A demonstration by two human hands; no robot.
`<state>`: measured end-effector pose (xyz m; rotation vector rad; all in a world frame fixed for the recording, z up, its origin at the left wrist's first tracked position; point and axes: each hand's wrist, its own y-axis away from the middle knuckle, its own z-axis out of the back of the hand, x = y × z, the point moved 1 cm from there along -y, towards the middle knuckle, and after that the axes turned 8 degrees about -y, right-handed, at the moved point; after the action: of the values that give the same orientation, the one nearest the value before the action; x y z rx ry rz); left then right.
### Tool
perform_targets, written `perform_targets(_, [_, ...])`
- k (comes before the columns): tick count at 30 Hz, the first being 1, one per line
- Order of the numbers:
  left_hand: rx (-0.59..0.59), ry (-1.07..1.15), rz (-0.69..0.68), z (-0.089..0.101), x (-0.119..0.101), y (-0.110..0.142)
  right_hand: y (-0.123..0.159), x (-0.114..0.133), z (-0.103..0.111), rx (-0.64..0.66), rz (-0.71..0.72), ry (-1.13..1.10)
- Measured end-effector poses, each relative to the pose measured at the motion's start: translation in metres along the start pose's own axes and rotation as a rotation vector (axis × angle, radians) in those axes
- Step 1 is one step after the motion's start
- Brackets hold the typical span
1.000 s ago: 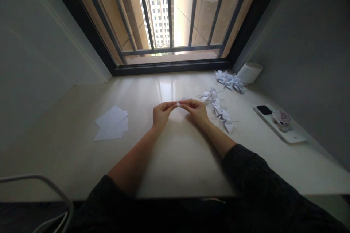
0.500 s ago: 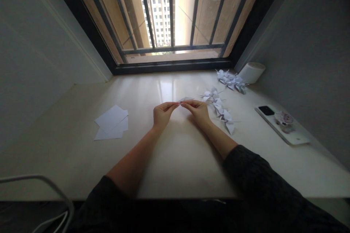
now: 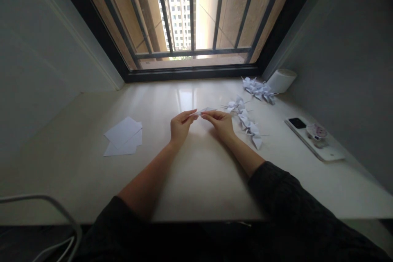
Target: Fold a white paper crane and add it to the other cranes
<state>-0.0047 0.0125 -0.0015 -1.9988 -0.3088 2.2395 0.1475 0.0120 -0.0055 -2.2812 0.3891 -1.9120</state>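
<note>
Window: its dark frame point(image 3: 193, 74) edges the far side.
Tabletop: pale and broad point(image 3: 199, 180); its near edge runs under the forearms, with more room toward the left than the right.
Phone: lies face down point(image 3: 330, 153) near the right wall.
Folded pieces: two groups look finished, one near the right hand point(image 3: 224, 125), another point(image 3: 259, 91) farther back beside a white roll point(image 3: 281, 81).
Flat sheets: a few overlap point(image 3: 123, 131) at the left, unfolded, well apart from the left hand point(image 3: 179, 129).
Held paper: between the hands point(image 3: 208, 109), seemingly part-folded; its exact stage is too small to tell.
Grip: right fingertips pinch the held paper; left finger and thumb are narrowly parted at its near end, whether clasping it I cannot tell.
</note>
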Motion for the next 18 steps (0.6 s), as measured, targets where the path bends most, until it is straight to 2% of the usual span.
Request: perform_targets(18, [-0.014, 0.067, 0.045, -0.0006, 0.0009, -0.001, 0.0, 0.0048, 0.0007, 0.031, 0.012, -0.004])
